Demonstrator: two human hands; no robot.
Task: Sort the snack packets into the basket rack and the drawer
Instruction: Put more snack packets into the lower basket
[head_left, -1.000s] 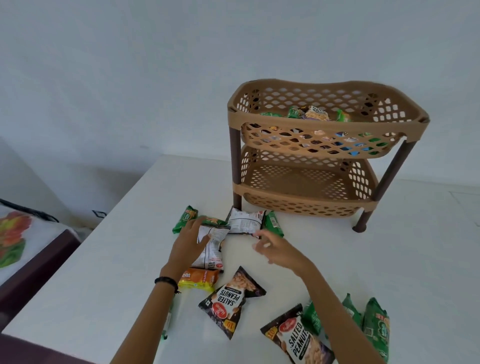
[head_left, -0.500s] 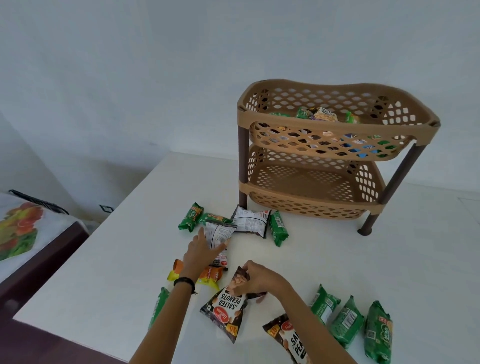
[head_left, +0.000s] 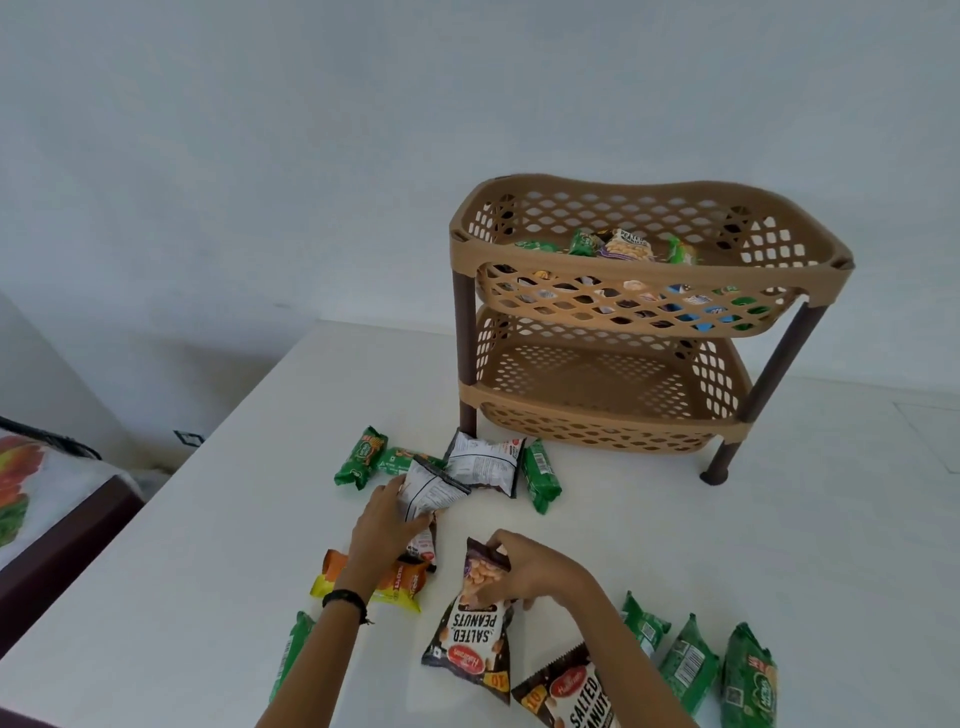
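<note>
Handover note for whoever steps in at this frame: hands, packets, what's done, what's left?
Left hand grips a white packet. Right hand pinches the top of a salted peanuts packet.
Done: several packets lie in the rack's top basket.
To do: a dozen or so packets remain on the table; lower basket shows none; drawer out of view.

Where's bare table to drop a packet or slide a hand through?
Free: the table between the rack's right front leg and the green packets at the near edge; its left side past the orange packet; the lower basket. Crowded: top basket, and the packet cluster by the rack's left leg.
</note>
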